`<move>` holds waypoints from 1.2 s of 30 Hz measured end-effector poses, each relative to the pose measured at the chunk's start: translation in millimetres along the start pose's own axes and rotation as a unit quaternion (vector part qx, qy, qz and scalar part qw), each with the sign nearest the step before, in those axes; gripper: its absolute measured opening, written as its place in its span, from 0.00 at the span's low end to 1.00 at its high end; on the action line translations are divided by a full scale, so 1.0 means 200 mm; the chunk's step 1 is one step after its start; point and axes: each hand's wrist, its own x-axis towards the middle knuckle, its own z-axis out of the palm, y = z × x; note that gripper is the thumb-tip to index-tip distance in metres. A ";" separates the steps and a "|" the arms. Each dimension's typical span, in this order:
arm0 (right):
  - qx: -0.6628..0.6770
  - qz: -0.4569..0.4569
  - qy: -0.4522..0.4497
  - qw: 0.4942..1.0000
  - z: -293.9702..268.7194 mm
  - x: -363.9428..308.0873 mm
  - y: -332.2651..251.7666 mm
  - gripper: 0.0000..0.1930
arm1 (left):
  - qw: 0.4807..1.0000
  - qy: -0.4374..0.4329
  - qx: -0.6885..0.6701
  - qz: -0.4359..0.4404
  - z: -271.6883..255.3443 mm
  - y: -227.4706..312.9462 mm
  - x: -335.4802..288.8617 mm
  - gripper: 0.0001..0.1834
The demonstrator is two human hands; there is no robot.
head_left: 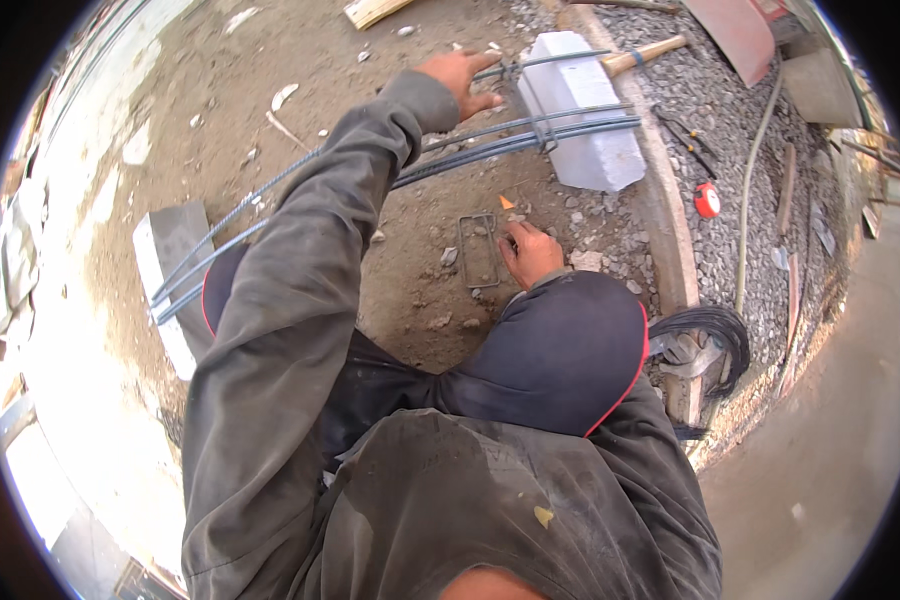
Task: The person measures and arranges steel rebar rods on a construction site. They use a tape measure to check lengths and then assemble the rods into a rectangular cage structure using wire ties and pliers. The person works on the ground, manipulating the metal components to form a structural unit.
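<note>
My left hand (460, 82) reaches far forward over the upper steel bar, its thumb and forefinger spread apart on either side of it. Several long ribbed steel bars (490, 147) run from a block at the left (175, 300) to a pale block (570, 110) at the right. A wire stirrup (545, 130) hangs around the bars by the pale block. Low on the dirt, my right hand (532, 252) has loosely bent fingers, a little apart, beside a rectangular wire stirrup (464, 255). I see nothing held in it; the fingertips' contact is unclear.
A wooden-handled tool (655, 52) lies behind the pale block. Pliers (685, 135) and a red tape measure (707, 200) rest on gravel past a concrete edge (670, 230). A coil of black wire (720, 340) is beside my right knee. Loose stones dot the dirt.
</note>
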 end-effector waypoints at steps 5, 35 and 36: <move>-0.102 0.104 -0.097 0.985 0.24 0.04 -0.03 0.15 | 0.994 -0.105 0.033 -0.005 -0.53 0.23 -0.22 0.30; 0.060 -0.321 0.257 0.910 -1.30 0.63 -0.98 0.08 | 0.572 0.200 -0.793 -0.057 -0.70 0.68 -0.41 0.23; 0.054 -0.334 0.253 0.906 -1.28 0.66 -1.03 0.08 | 0.533 0.218 -0.816 -0.047 -0.71 0.64 -0.42 0.23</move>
